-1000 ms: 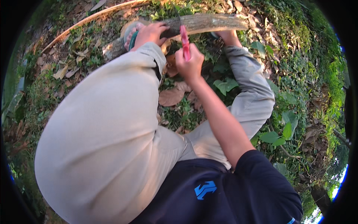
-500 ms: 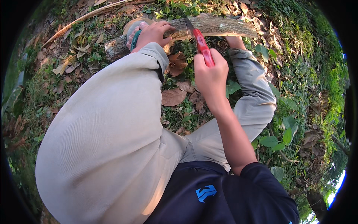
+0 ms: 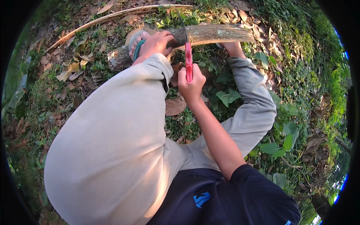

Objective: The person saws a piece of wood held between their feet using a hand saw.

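Roughly at twelve o'clock in the head view, a curved log lay across the ground, its ends toward eleven and one. Left hand: clasped over the log's bark on the eleven-o'clock side, fingers and thumb curved onto it; how firmly, I could not tell. Right hand: clenched round the lower end of a saw's red handle, a little below the log, at its six o'clock. Dark saw blade pointed to twelve, crossing the log at the left fingers' three o'clock, near them but apart. Depth of any cut too small to read. Left foot, under a green strap, sat by the left wrist at its ten o'clock. Right foot showed below the log toward one. Long pale wood strip arced at eleven, beyond the log.
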`<move>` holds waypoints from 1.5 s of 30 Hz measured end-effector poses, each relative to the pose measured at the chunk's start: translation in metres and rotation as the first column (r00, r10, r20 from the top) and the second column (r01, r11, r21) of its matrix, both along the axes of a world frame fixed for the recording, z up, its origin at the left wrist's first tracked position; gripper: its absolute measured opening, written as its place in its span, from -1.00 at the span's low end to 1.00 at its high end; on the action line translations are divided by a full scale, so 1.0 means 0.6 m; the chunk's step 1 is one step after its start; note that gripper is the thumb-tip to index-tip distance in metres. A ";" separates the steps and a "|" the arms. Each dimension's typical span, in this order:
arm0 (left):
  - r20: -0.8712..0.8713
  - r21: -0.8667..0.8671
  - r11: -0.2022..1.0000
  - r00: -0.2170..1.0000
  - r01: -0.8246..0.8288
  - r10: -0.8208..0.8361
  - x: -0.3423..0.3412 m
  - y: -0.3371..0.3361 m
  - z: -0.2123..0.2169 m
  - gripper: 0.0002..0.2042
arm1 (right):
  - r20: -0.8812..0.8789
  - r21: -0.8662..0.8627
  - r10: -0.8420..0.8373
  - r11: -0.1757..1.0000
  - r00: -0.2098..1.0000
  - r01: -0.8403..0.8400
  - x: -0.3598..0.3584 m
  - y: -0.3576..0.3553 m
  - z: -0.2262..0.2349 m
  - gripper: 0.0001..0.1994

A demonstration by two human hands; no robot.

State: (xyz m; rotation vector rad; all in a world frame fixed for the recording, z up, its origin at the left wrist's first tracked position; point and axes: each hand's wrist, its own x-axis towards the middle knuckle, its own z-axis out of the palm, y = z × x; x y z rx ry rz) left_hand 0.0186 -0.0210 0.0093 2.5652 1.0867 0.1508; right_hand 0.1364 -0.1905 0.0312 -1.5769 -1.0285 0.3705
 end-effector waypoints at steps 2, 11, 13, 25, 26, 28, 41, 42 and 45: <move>0.048 0.025 0.995 0.994 -0.098 0.097 -0.006 0.000 0.015 -0.69 | -0.036 -0.029 0.037 0.999 0.999 -0.038 0.030 0.009 0.001 -0.88; 0.146 0.066 0.997 0.989 -0.034 0.024 -0.011 0.017 -0.015 -0.74 | -0.268 -0.361 0.016 0.926 0.963 -0.115 0.082 0.049 0.162 -0.80; 0.125 0.056 0.998 0.992 -0.041 0.033 -0.016 0.009 -0.013 -0.75 | -0.313 -0.390 0.015 0.909 0.949 -0.144 0.082 0.028 0.201 -0.80; 0.073 0.074 0.997 0.997 -0.009 0.003 -0.011 0.021 -0.015 -0.72 | -0.047 -0.268 0.056 0.961 0.997 -0.066 0.058 -0.009 0.124 -0.82; 0.065 0.075 0.997 0.998 0.011 -0.016 0.004 0.029 -0.011 -0.71 | -0.022 -0.135 0.013 0.991 1.000 -0.016 0.036 -0.004 0.066 -0.85; 0.058 0.084 0.993 0.995 -0.085 0.080 0.029 0.022 -0.008 -0.71 | 0.043 0.004 0.056 0.998 0.997 -0.056 0.012 -0.015 -0.044 -0.86; 0.155 0.060 0.998 0.988 -0.030 0.020 -0.007 0.012 -0.008 -0.79 | -0.546 -0.277 -0.088 0.958 0.833 -0.081 0.083 -0.016 0.124 -0.85; 0.162 0.049 0.998 0.987 -0.031 0.022 -0.007 0.012 -0.012 -0.79 | -0.615 -0.228 -0.083 0.971 0.784 -0.076 0.080 -0.040 0.130 -0.88; 0.224 0.041 0.999 0.975 -0.012 0.002 -0.009 0.010 -0.011 -0.77 | -0.171 -0.110 0.030 0.993 0.985 -0.049 0.083 -0.151 0.156 -0.91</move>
